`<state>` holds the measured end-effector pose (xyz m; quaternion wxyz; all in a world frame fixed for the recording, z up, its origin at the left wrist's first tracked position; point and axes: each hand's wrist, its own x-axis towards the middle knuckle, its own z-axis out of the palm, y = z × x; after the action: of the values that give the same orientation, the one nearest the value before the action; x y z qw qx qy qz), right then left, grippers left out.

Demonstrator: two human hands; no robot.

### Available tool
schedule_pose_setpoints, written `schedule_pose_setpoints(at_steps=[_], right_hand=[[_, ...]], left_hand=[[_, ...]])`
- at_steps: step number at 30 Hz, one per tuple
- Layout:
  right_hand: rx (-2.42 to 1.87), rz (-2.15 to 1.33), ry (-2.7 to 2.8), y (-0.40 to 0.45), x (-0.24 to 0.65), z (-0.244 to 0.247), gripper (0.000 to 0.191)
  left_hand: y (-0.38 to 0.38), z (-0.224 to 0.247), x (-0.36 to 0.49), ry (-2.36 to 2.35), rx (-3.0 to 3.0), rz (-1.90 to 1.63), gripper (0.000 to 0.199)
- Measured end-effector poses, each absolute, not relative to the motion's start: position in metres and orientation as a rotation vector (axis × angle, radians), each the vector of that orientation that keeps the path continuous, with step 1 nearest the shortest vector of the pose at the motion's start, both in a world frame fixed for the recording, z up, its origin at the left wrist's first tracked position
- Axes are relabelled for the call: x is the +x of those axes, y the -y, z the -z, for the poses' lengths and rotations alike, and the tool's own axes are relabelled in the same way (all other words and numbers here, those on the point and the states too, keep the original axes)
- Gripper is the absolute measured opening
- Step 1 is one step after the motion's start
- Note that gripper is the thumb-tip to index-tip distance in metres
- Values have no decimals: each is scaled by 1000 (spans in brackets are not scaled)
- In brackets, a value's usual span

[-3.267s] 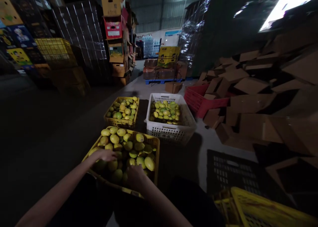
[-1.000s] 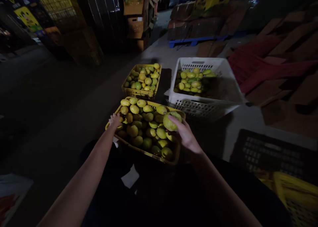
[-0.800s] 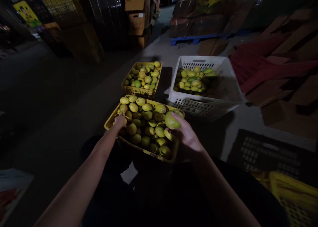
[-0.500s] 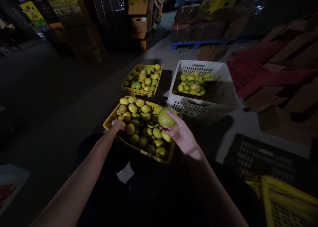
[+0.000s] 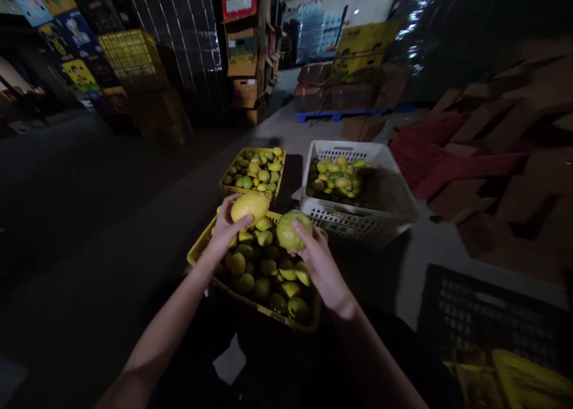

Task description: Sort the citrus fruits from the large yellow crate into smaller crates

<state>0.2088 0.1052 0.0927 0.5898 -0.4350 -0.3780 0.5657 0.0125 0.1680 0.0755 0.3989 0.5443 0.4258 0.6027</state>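
Two fruits held over the near yellow crate (image 5: 256, 305)

My left hand (image 5: 224, 225) grasps a smooth yellow fruit (image 5: 249, 208); my right hand (image 5: 323, 271) grips a rounder, mottled green fruit (image 5: 290, 231). Far behind that crate, leftward, printed boxes (image 5: 77, 34) carry markings too blurred to read.

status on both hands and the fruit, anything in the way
Left hand gripping a yellow fruit; right hand gripping a greener one. Both above the near yellow crate of fruit. Nothing visible blocking either hand.
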Motion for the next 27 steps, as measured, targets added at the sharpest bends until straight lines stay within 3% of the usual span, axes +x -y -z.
schedule_pose_setpoints(at_steps=[6, 11, 16, 22, 27], right_hand=[[-1199, -1030, 1103, -123, 222, -89, 56], [-1166, -464, 1536, -133, 240, -84, 69], [-1057, -11, 1662, -131, 220, -77, 63], [-976, 73, 1636, -137, 204, -77, 63], [-975, -74, 1583, -139, 200, -84, 63]], left_hand=[[-143, -38, 54, -961, 1157, -1296, 67], [-150, -50, 41, -1061, 1551, -1387, 70], [-158, -70, 10, -1082, 2091, -1586, 56], [-163, -75, 6, -983, 2189, -1780, 55], [-159, -82, 4, -1067, 2054, -1684, 62]])
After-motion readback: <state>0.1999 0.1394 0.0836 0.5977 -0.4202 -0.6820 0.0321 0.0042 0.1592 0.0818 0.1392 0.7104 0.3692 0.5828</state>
